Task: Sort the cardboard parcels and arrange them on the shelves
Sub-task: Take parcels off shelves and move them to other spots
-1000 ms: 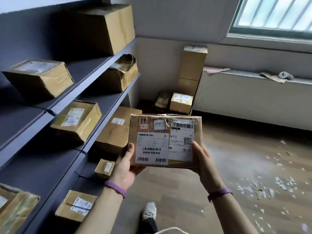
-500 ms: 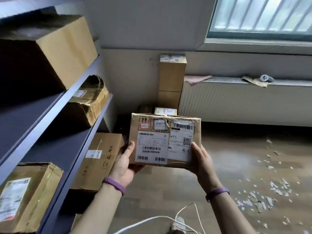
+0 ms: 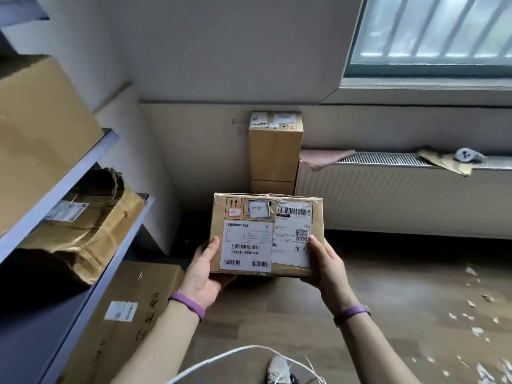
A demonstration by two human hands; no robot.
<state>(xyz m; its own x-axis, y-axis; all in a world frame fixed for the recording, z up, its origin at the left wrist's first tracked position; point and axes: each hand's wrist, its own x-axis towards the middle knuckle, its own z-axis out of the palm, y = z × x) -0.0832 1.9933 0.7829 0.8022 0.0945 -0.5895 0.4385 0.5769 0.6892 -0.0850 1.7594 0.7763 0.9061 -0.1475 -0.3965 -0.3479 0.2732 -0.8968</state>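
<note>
Head, left hand [image 3: 203, 275], right hand [image 3: 329, 268] gripping parcel [image 3: 266, 234]

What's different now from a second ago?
The person has moved toward the corner: the shelves slid off to the left of view and the tall box looks nearer. Nothing was picked up or released; left hand and right hand still hold the labelled parcel.

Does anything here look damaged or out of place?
Yes. The brown cardboard parcel on the grey metal shelf at left is crushed and torn at its top. White paper scraps litter the wooden floor at right.
</note>
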